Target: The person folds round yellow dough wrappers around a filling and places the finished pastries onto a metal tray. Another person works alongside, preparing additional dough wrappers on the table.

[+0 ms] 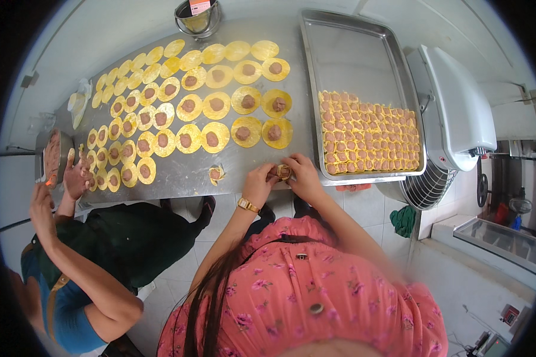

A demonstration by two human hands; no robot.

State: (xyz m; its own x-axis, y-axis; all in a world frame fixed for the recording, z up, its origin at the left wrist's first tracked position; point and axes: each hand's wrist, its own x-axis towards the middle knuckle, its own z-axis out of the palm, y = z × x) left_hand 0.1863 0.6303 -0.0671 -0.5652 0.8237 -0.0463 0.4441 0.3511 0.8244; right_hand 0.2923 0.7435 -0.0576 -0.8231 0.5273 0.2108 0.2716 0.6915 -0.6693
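Between my hands, at the table's near edge, is a small dumpling [284, 172] with meat filling showing at its open top. My left hand [262, 182] and my right hand [301, 177] both close their fingers round its yellow wrapper. To the left of my left hand lies a loosely gathered dumpling [215, 174], its wrapper edges still uneven. Beyond, rows of round yellow wrappers [243, 131] lie flat, most topped with a lump of meat; those in the farthest rows are bare. On my right, a metal tray [345, 50] holds tight rows of shaped dumplings [369, 137] in its near half.
At the left, a co-worker's hands [76, 178] are by a metal container of meat filling [52, 156]. A metal bucket [198, 22] stands at the table's back edge. A white machine [455, 101] with a wire guard [430, 185] is right of the tray.
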